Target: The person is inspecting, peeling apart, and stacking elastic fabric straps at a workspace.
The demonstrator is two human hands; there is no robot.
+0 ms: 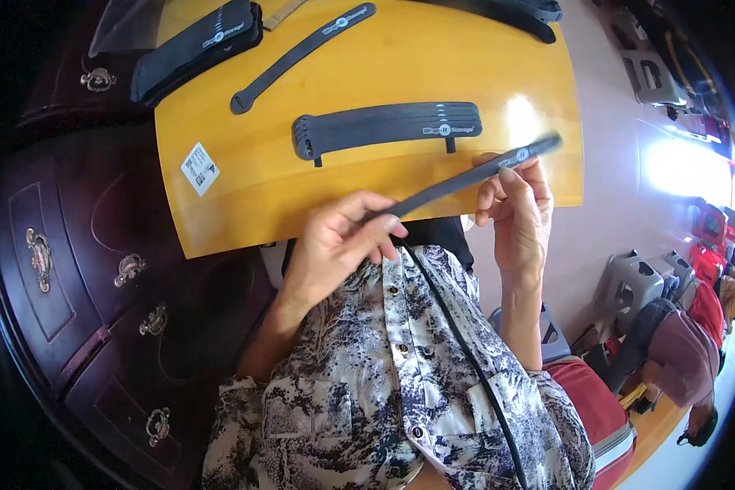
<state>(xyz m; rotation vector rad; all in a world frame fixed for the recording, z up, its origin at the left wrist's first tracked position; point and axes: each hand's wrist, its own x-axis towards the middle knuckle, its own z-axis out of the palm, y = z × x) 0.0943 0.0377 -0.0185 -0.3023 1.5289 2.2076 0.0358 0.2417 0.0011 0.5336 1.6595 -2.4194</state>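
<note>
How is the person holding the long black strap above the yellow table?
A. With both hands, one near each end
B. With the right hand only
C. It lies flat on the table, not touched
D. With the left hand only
A: the left hand pinches the lower end of the black strap and the right hand grips it near its upper end, above the edge of the yellow table.

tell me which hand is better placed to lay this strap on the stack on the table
Probably the right hand: it pinches the black strap near its far end, just beside the stack of straps. The left hand grips the near end, off the yellow table.
</note>
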